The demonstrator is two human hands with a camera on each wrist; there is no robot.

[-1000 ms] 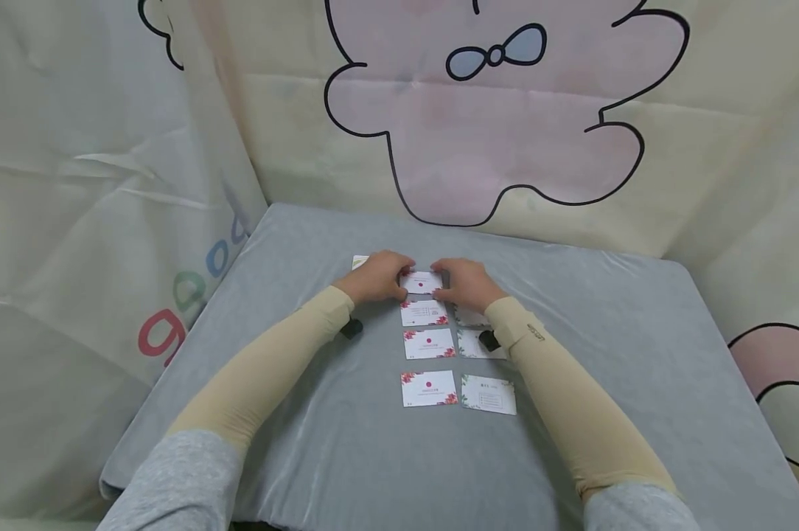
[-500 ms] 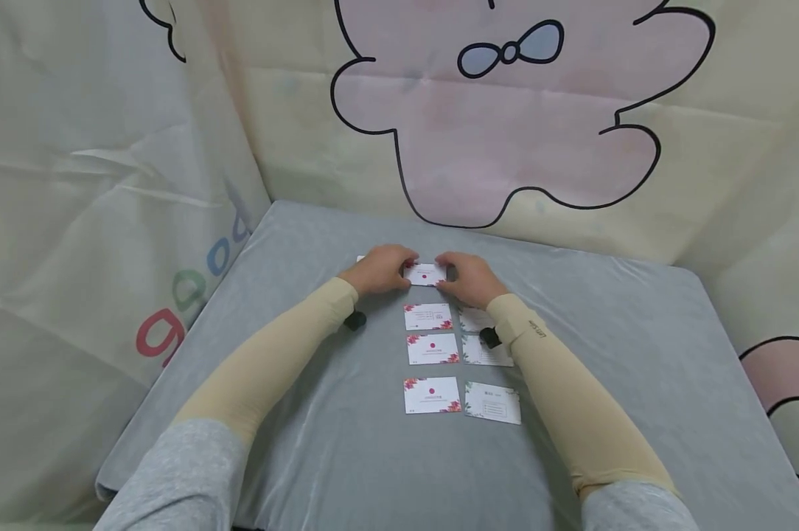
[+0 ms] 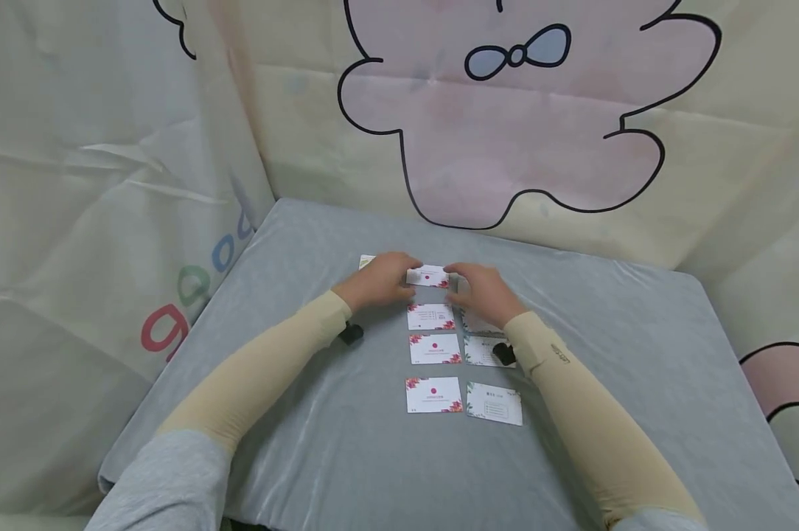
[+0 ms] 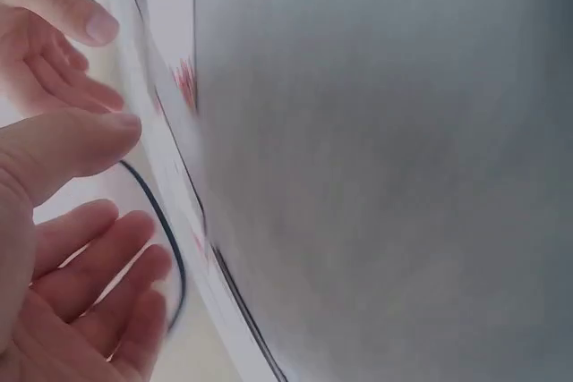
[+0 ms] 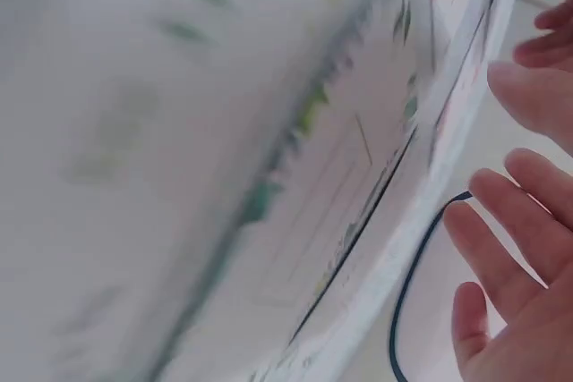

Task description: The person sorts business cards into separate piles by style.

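A white card with red flowers (image 3: 427,276) lies at the far end of the left column of cards, in the gap between my two hands. My left hand (image 3: 381,280) is just left of it, thumb and fingers spread and apart from the card; the left wrist view shows this hand (image 4: 81,230) holding nothing. Just right of the card is my right hand (image 3: 484,292), its fingers relaxed; in the right wrist view that hand (image 5: 528,239) is likewise bare. Nearer in the same column are several red-flowered cards, among them a middle card (image 3: 435,349) and a nearest card (image 3: 434,394).
A second column of green-leaf cards, including the nearest green-leaf card (image 3: 494,403), stands to the right, partly covered by my right hand and wrist. Another card (image 3: 366,260) peeks out behind my left hand. Grey cloth (image 3: 346,457) covers the table; printed curtains (image 3: 506,147) hang behind.
The far red-flowered card has slid away from me, widening the gap to the card below it. Both hands moved with it, then let go and drew slightly apart.
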